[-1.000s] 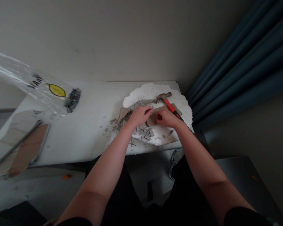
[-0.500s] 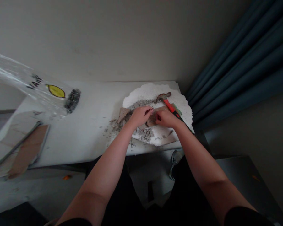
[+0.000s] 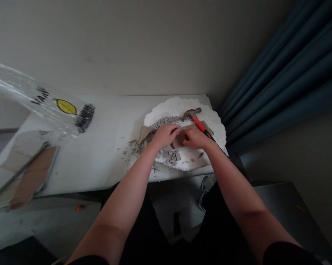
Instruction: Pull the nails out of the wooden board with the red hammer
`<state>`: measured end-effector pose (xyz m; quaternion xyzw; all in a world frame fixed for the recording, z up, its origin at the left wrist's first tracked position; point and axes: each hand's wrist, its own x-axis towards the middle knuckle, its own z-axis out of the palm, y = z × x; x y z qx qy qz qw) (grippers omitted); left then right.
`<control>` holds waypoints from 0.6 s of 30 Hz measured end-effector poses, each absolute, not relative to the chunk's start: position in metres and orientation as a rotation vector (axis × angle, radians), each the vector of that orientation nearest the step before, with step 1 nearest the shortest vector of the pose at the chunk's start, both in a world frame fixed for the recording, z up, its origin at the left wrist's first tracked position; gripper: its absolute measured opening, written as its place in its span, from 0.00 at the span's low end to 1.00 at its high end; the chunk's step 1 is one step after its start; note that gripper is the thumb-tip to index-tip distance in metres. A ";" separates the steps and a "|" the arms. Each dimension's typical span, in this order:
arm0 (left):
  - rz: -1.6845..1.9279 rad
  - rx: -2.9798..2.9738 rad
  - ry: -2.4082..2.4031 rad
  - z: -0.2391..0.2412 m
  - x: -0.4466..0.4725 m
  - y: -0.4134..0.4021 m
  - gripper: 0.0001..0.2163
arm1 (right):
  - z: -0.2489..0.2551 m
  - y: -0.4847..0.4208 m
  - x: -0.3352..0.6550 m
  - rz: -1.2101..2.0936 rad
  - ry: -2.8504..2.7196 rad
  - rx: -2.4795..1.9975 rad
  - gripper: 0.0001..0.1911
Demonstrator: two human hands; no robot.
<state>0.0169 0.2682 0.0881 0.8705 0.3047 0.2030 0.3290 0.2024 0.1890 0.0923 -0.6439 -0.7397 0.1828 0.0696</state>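
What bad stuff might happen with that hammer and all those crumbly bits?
The hammer lies close beside the right hand, so a bump might shift it. Grey crumbs sit near the front edge of the table, so some might fall. The bare left hand could get scratched by rough bits.

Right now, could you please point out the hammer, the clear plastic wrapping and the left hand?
Hammer (image 3: 198,123): head view, on its red handle section.
Clear plastic wrapping (image 3: 41,96): head view, on its dark lettering.
Left hand (image 3: 165,135): head view, on its back.
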 end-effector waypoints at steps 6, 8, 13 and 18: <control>0.524 2.289 0.814 0.088 0.016 0.269 0.13 | 0.094 0.182 0.209 0.672 -2.161 -1.756 0.03; 0.524 2.300 0.820 0.088 0.016 0.269 0.13 | 0.095 0.179 0.210 0.677 -2.172 -1.699 0.05; 0.525 2.309 0.815 0.087 0.016 0.269 0.14 | 0.095 0.178 0.209 0.540 -2.092 -1.618 0.06; 0.510 2.232 0.772 0.087 0.019 0.266 0.14 | 0.101 0.184 0.210 0.535 -1.766 -1.489 0.05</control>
